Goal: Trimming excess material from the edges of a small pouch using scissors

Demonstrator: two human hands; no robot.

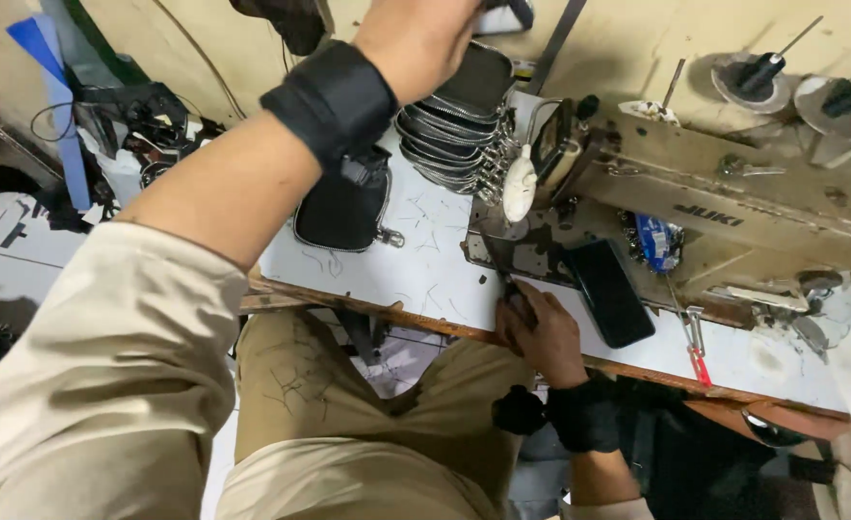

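My left hand (416,34) reaches far across the white table (425,270) to a stack of black zip pouches (454,135). Its fingers are closed on the top pouch (481,77); the fingertips are cut off by the frame's top edge. A black wrist strap (334,96) wraps that arm. At the table's front edge, my right hand (541,332) pinches a small dark tool (510,287) beside the sewing machine's needle plate. Another black pouch (343,207) lies flat under my left forearm.
A beige sewing machine (733,202) fills the right side of the table. A black phone (608,289) lies on its bed, and red-handled snips (697,356) lie near the front edge. Thread stands (753,77) are at the back right. Loose thread ends litter the table.
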